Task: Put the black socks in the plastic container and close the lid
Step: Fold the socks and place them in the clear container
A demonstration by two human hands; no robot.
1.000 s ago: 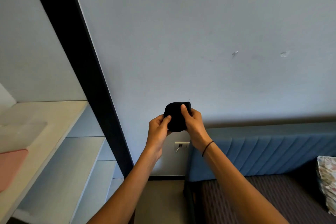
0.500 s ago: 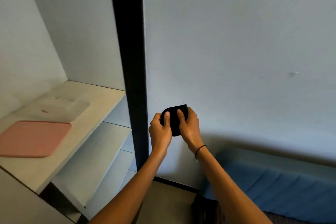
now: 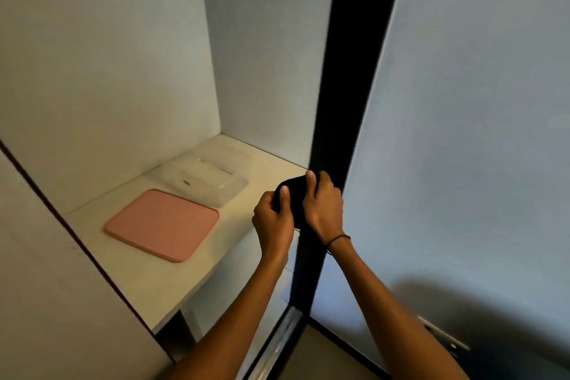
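Note:
A rolled bundle of black socks (image 3: 294,196) is held between my left hand (image 3: 273,217) and my right hand (image 3: 324,205), both gripping it above the right end of a white shelf (image 3: 234,244). The clear plastic container (image 3: 200,180) stands open at the back of that shelf, to the left of my hands and a short way off. Its pink lid (image 3: 162,224) lies flat on the shelf in front of the container. Much of the sock bundle is hidden by my fingers.
A black vertical cupboard edge (image 3: 342,120) runs just behind my hands, with a plain wall (image 3: 478,133) to its right. Lower shelves (image 3: 271,311) sit beneath the white one. A wall socket (image 3: 444,336) shows at the bottom right.
The view has swung left toward the cupboard, so the container and pink lid now lie near my hands. Both hands keep hold of the socks.

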